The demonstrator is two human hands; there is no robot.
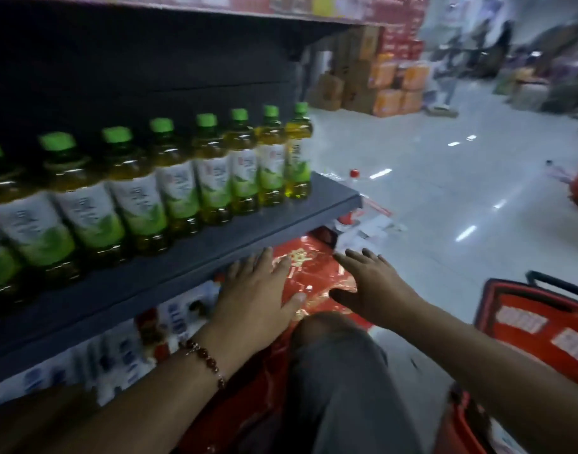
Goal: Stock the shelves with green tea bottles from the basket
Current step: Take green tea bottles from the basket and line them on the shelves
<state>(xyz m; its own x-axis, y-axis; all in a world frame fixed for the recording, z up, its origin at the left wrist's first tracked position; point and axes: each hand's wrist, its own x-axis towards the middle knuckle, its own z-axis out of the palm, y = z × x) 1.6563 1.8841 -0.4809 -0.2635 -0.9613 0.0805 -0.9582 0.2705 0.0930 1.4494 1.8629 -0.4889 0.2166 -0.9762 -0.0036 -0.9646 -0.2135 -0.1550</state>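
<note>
A row of several green tea bottles (169,181) with green caps stands on the grey shelf (281,231), running from the left edge to the shelf's right end. My left hand (258,290) hovers flat, fingers spread, just below the shelf's front edge and holds nothing. To its right, my right hand (369,283) is stretched out with straight fingers, also empty. The red basket (536,322) stands at the lower right by my knee; no bottles show inside it.
A red plastic-wrapped pack (307,273) lies on the floor under both hands. Packs with blue print (117,352) fill the lower shelf. Stacked cartons and orange packs (379,83) stand at the aisle's far end, with a person (445,70) near them. A red-capped bottle (355,178) sits beyond the shelf's end.
</note>
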